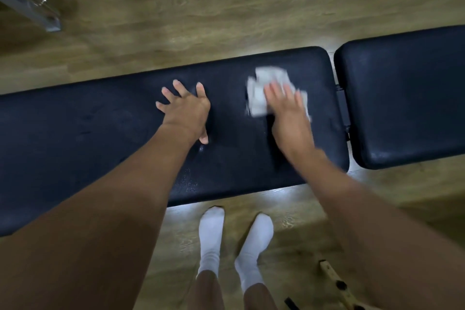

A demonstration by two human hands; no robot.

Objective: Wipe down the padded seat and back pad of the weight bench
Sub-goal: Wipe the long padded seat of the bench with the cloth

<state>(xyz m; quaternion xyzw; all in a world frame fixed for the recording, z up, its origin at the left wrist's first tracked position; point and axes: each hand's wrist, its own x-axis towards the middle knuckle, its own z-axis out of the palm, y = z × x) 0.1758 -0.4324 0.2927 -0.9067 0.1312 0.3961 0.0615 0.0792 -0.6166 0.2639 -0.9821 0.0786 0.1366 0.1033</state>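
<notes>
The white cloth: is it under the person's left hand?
No, the white cloth lies under the right hand; the left hand rests bare on the long black pad.

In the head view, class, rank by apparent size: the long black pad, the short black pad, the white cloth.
1. Long black pad, largest.
2. Short black pad, though the frame edge crops it.
3. White cloth, under the right hand, smallest.
</notes>
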